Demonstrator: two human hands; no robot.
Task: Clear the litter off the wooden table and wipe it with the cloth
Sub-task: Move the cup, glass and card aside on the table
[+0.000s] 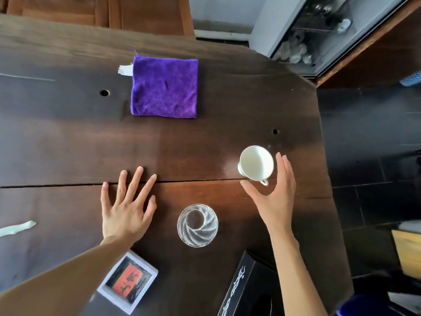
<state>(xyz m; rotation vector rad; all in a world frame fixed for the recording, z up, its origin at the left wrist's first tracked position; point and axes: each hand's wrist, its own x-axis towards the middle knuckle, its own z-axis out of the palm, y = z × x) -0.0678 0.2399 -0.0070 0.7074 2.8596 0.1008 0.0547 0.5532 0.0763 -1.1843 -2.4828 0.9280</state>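
Observation:
A purple cloth point(164, 86) lies flat on the dark wooden table point(68, 144), far from both hands, with a small white tag at its left edge. A white cup point(256, 163) with a small handle stands near the table's right edge. My right hand point(273, 197) is spread just beside it, thumb and fingers on either side, not visibly touching it. My left hand point(127, 206) hovers or rests flat with straight fingers left of a clear ribbed glass point(197, 225). A white scrap point(17, 228) lies at the far left edge.
A small grey-framed box with a red and black picture point(128, 283) sits under my left forearm. A black box with white ornament point(246, 288) stands at the near right. The table's right edge drops to a dark tiled floor. A glass cabinet stands behind on the right.

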